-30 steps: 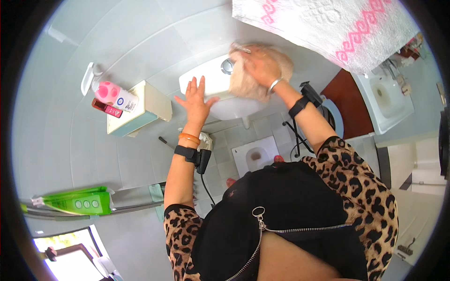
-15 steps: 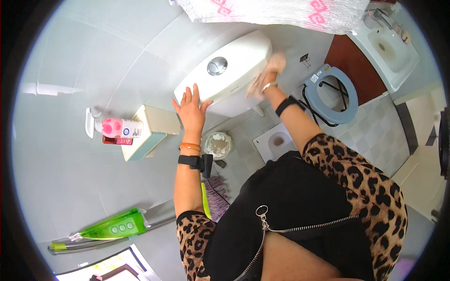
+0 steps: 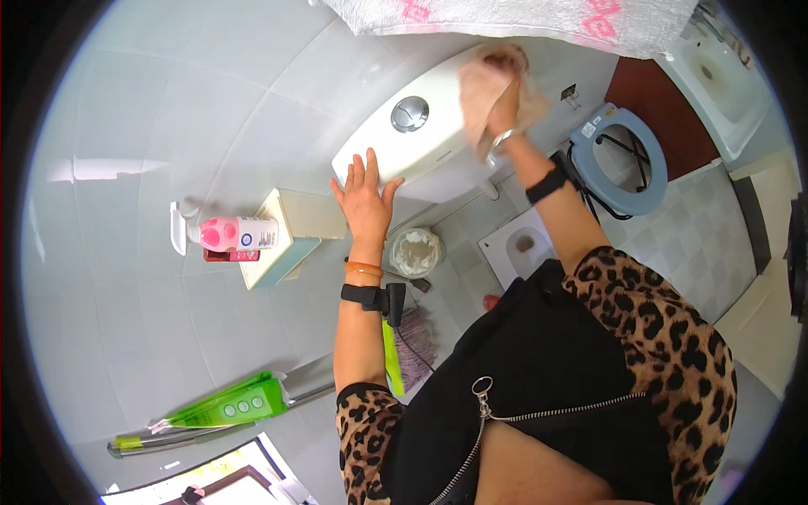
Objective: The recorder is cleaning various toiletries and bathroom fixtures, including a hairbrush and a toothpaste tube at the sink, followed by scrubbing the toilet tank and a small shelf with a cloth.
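A white toilet cistern [image 3: 446, 105] with a round silver flush button [image 3: 410, 114] on its lid is mounted against the tiled wall. My left hand [image 3: 365, 202] rests with spread fingers on the near left edge of the lid. At the lid's right end, my right hand [image 3: 507, 105] presses a beige-pink cloth [image 3: 478, 88] on the top. Part of the cloth hangs past the end of the cistern, and motion blurs the hand a little. The cloth covers some of my right fingers.
Left of the cistern, a pink-and-white pump bottle [image 3: 231, 233] stands on a wall box [image 3: 307, 212]. A white towel [image 3: 513, 18] hangs above. On the right are a blue-grey commode seat [image 3: 648, 181] and a washbasin [image 3: 715, 93]. Below are a bin [image 3: 416, 252], a squat toilet [image 3: 513, 248] and a mop [image 3: 417, 349].
My right hand has moved with the cloth from the cistern's right front side up onto the right end of the lid. My left hand stays on the lid; the view has shifted slightly.
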The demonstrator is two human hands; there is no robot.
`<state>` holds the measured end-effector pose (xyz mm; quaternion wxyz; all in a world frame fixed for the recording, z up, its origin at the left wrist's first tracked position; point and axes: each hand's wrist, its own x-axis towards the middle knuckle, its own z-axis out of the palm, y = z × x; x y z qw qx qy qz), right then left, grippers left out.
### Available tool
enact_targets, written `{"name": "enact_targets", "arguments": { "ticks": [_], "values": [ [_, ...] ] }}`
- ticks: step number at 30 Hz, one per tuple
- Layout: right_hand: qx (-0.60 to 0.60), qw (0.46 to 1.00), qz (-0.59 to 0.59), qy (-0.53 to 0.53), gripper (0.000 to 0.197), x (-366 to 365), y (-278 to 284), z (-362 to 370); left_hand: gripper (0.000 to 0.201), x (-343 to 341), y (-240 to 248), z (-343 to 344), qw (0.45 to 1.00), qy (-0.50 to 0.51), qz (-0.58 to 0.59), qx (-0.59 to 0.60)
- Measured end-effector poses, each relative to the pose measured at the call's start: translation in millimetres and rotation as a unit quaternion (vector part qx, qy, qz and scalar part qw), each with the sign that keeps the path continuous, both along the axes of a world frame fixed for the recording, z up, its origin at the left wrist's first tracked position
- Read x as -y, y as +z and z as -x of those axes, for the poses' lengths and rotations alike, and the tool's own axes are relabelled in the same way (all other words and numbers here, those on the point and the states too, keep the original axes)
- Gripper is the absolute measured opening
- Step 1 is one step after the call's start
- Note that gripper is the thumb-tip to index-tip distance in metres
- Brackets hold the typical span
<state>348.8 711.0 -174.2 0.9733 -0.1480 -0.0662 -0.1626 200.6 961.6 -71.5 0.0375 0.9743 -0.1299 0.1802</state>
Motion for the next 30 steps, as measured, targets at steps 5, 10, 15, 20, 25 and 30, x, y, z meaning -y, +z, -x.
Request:
{"name": "enact_targets", "arguments": {
  "ticks": [5, 10, 15, 20, 25, 30],
  "values": [
    [-0.17, 0.729, 0.57, -0.339, 0.036, -38, 32, 36, 0.07, -23, -11, 7, 0.999, 0.03, 0.004, 0.02],
    [-0.076, 0.2, 0.942, -0.26, 0.04, -121, -2, 133, 0.064, -10, -4, 5, 1.0, 0.015, 0.02, 0.007],
    [0.013, 0.437, 0.872, -0.221, 0.033, -153, 39, 144, 0.056, -36, -11, 26, 0.982, 0.03, 0.182, -0.029],
    [0.191, 0.312, 0.901, -0.233, 0.033, -191, 82, 101, 0.049, -44, -33, 73, 0.898, 0.129, 0.421, 0.003],
    [0.282, 0.212, 0.904, -0.241, 0.032, -229, 71, 98, 0.029, -64, -74, 104, 0.845, 0.159, 0.511, 0.02],
    [0.527, 0.104, 0.772, -0.341, 0.037, -190, -14, 78, 0.024, -61, -80, 114, 0.825, 0.16, 0.542, -0.013]
  ]
}}
